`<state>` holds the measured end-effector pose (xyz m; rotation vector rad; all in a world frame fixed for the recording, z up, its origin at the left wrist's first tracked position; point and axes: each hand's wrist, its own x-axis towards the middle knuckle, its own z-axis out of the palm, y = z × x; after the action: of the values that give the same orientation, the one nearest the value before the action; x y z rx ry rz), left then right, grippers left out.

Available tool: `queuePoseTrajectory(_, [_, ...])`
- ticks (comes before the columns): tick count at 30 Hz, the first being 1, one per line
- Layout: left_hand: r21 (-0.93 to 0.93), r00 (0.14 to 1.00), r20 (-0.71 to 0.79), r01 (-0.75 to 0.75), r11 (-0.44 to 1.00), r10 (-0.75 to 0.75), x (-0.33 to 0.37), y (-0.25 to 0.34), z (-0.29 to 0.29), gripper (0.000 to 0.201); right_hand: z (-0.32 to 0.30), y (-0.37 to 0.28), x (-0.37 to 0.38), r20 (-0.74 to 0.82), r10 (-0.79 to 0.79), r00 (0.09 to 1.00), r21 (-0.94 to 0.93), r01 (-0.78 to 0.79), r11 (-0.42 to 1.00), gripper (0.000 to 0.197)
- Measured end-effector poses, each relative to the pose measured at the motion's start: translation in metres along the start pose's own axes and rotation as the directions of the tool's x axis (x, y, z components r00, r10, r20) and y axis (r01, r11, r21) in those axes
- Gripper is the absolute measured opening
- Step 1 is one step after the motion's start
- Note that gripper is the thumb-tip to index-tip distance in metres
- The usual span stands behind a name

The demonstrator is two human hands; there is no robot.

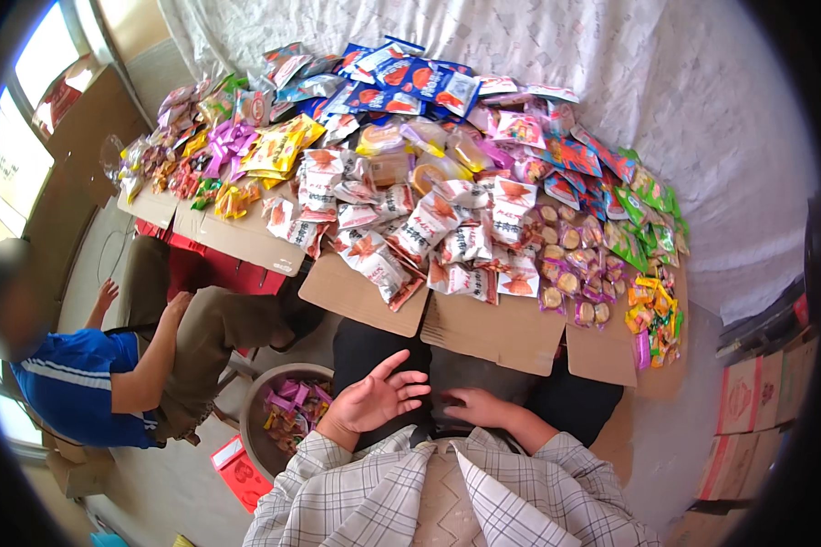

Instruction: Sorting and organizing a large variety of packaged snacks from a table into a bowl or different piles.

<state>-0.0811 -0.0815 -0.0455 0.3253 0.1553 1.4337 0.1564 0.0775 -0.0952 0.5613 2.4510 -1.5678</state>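
My left hand [385, 394] is raised over my lap, palm turned up and fingers spread, with nothing in it. Lower and to the right, my right hand [477, 407] rests near my thigh, fingers stretched out and holding nothing. Ahead of both hands, white and red snack packets [429, 223] lie heaped near the front of a cardboard-covered table. Small round biscuits in clear wrappers [570, 260] are piled to their right. Blue snack bags [410, 82] form the back of the heap, and yellow packets [283, 146] lie to the left. Neither hand touches any packet.
Cardboard flaps [493, 333] hang off the table's front edge. A round tub [257, 410] of small wrapped sweets stands at my left, beside a red packet [242, 472]. A person in a blue shirt [82, 383] sits at the left. Cartons [748, 392] are stacked at the right.
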Motion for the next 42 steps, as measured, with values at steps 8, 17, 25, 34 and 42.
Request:
queuePoseTrajectory(8, [0.114, 0.995, -0.101, 0.002, 0.994, 0.009, 0.002, 0.001, -0.003, 0.077, 0.007, 0.074, -0.013, 0.0, 0.172, 0.985, -0.302, -0.164, 0.939, 0.048])
queuePoseTrajectory(17, [0.148, 0.987, -0.153, -0.021, 0.989, 0.044, -0.001, 0.003, 0.001, 0.076, -0.018, 0.034, 0.003, -0.534, 0.036, 0.845, 0.079, 0.007, 0.997, 0.04])
queuePoseTrajectory(25, [0.137, 0.988, -0.152, 0.048, 0.989, -0.027, 0.01, -0.005, 0.005, 0.074, -0.022, 0.032, -0.014, -0.722, -0.083, 0.687, 0.02, 0.14, 0.99, 0.038])
queuePoseTrajectory(34, [0.19, 0.984, -0.173, 0.061, 0.98, -0.027, 0.011, -0.012, 0.019, 0.073, -0.032, 0.01, -0.012, -0.688, -0.196, 0.699, 0.015, 0.285, 0.959, 0.048])
queuePoseTrajectory(42, [0.199, 0.985, -0.158, 0.106, 0.974, -0.075, 0.018, -0.023, 0.017, 0.075, -0.029, 0.003, -0.012, -0.616, -0.156, 0.772, 0.093, 0.267, 0.959, 0.052])
